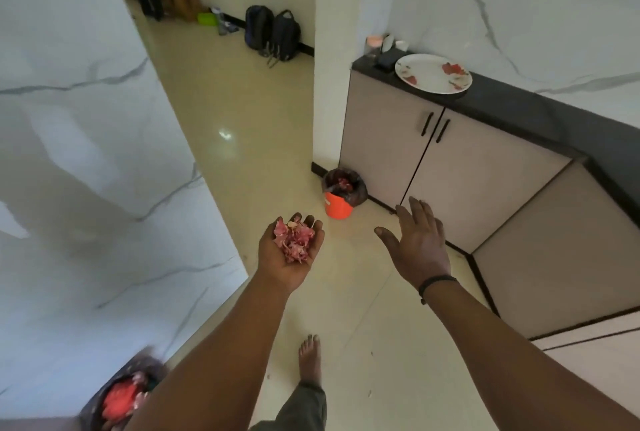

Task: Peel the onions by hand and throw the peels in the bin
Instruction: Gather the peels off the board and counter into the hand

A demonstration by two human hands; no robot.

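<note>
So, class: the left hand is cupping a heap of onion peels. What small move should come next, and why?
Probably carry the left hand forward until it is over the orange bin, then tip it. The onion peels lie in the upturned palm, and the bin stands on the floor ahead, beside the cabinet, already holding peels.

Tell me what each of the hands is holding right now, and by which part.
The left hand cups a loose pile of pink onion peels in its upturned palm, fingers curled slightly around them. The right hand holds nothing; its fingers are spread, palm down.
</note>
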